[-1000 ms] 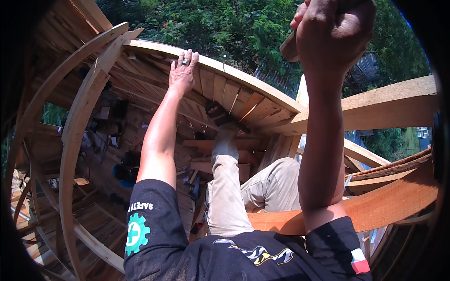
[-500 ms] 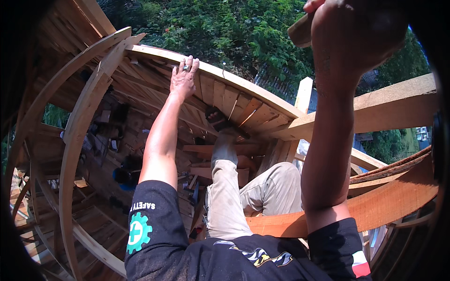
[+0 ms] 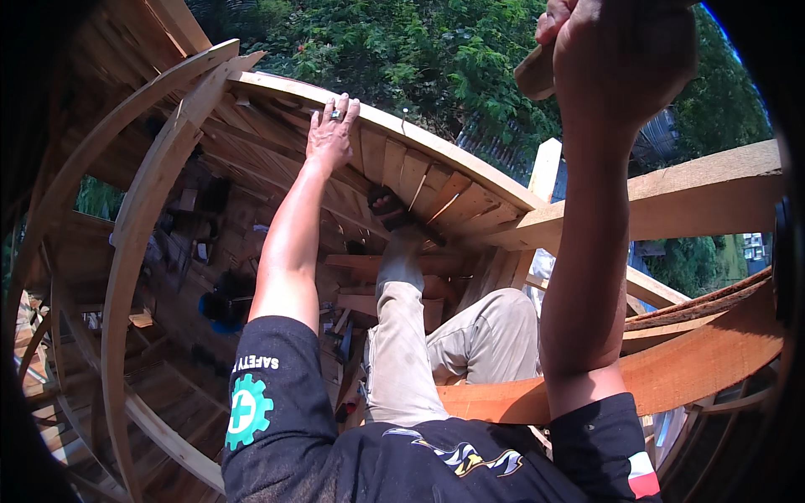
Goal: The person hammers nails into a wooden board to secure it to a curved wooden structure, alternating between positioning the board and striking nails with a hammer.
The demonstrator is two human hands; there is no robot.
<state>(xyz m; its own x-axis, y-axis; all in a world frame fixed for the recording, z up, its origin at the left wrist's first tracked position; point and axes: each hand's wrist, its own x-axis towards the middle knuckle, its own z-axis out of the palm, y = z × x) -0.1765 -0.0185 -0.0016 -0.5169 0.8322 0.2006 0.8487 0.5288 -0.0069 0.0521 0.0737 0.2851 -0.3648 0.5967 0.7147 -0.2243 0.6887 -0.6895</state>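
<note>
My left hand (image 3: 332, 136) lies over the edge of a long curved pale plank (image 3: 465, 164), its fingers stretched out and a ring on one of them. A thin nail (image 3: 404, 116) stands up from the plank's top, a little to the right of that hand. Raised high at the upper right, my right hand (image 3: 625, 63) is closed round a wooden handle (image 3: 534, 74). The handle's blunt end sticks out to the left of the fist. Whatever sits at its other end is out of view.
Curved wooden ribs (image 3: 147, 210) rise at the left. A thick beam (image 3: 696, 197) crosses at the right, by an upright post (image 3: 545, 168). A reddish curved board (image 3: 671, 369) passes beside my legs (image 3: 402, 352). Below left lies a cluttered wooden floor; green bushes (image 3: 377, 59) grow beyond the plank.
My right hand has shifted slightly left, with the handle still in its grip. My left hand stays on the plank, and the view has moved a little.
</note>
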